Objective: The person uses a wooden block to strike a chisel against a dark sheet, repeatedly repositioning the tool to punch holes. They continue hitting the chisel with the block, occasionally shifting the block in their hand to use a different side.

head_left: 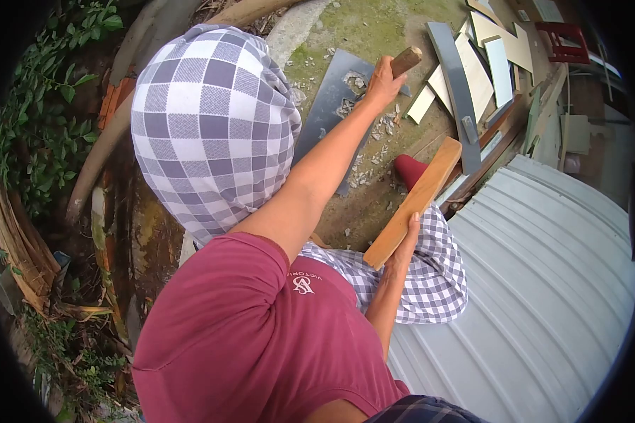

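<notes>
My left hand (382,83) grips a round wooden handle (406,62), its arm stretched out past my raised knee. Beneath that hand and forearm lies a dark grey sheet (319,113), with broken chips scattered on and beside it. The far end of whatever the handle belongs to cannot be made out. Closer to my body, my right hand (402,248) is wrapped around the lower part of a long brown wooden block (420,196). The block is tilted, its top end pointing up and to the right, above my other checkered trouser leg (437,275).
Pale boards (473,70) and a long grey board (453,84) lie piled at the upper right. A red stool (564,42) stands beyond them. Corrugated metal sheeting (536,282) spans the right side. Leafy plants (42,127) and a thick pipe (95,166) are at left.
</notes>
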Demonstrator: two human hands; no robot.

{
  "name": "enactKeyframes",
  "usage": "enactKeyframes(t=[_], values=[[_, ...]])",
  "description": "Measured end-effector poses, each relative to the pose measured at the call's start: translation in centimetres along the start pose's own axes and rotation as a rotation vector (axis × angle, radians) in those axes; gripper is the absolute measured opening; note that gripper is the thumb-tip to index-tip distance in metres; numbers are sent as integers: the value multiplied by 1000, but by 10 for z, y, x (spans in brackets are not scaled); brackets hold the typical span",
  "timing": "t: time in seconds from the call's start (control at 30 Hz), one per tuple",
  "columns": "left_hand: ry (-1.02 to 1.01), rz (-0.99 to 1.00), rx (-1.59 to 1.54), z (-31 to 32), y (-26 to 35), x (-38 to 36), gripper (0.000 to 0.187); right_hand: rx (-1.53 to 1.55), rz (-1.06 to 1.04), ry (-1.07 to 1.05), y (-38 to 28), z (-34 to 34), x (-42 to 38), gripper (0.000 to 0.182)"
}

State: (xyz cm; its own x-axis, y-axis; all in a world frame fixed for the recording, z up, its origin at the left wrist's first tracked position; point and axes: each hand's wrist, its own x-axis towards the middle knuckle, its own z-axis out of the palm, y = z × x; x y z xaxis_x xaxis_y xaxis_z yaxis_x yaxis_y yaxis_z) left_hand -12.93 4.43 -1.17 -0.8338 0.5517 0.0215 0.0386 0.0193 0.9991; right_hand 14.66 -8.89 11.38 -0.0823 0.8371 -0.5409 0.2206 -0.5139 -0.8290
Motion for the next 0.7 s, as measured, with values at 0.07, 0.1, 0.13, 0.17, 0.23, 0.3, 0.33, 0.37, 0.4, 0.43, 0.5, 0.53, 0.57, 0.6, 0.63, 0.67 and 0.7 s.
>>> enactKeyframes(t=[0.07, 0.1, 0.13, 0.17, 0.23, 0.3, 0.33, 0.37, 0.4, 0.43, 0.5, 0.53, 0.57, 0.6, 0.63, 0.67, 0.7], values=[[-7, 37, 38, -6, -14, 22, 51, -18, -14, -7, 0, -1, -4, 55], [-25, 31, 46, -13, -12, 31, 53, -40, -29, -19, -1, -2, -6, 55], [-47, 0, 4, -21, -11, 37, 53, -32, -27, -7, -1, -3, -7, 55], [-71, -31, -37, -30, -9, 41, 52, -44, -59, -16, -1, -3, -7, 54], [-19, 2, -1, -34, -15, 44, 53, -48, -88, -19, 1, -3, -6, 53], [24, -3, 36, -36, -20, 47, 53, -27, -80, -46, 3, -4, -4, 53], [21, 12, 20, -36, -22, 47, 54, -21, -80, -43, 7, -6, -2, 53], [16, 14, 22, -36, -21, 46, 54, -45, -86, -53, 10, -8, 0, 54], [22, 20, 14, -35, -20, 44, 53, -69, -92, -64, 13, -9, 2, 54], [28, 27, 8, -35, -19, 43, 53, -63, -91, -63, 17, -11, 4, 54], [39, 32, -3, -33, -20, 42, 52, -105, -119, -78, 19, -9, 3, 57], [54, 35, -18, -31, -21, 41, 51, -103, -117, -75, 20, -9, 4, 57], [51, 33, -18, -30, -21, 39, 51, -116, -120, -80, 22, -9, 5, 58], [73, 30, -8, -29, -20, 38, 51, -130, -123, -86, 24, -9, 6, 60], [96, 28, 3, -29, -19, 37, 50, -129, -121, -85, 24, -10, 7, 60], [94, 29, 6, -28, -18, 35, 50, -135, -115, -99, 24, -9, 8, 61], [116, 20, -4, -28, -16, 32, 50, -140, -109, -114, 23, -8, 8, 62]])
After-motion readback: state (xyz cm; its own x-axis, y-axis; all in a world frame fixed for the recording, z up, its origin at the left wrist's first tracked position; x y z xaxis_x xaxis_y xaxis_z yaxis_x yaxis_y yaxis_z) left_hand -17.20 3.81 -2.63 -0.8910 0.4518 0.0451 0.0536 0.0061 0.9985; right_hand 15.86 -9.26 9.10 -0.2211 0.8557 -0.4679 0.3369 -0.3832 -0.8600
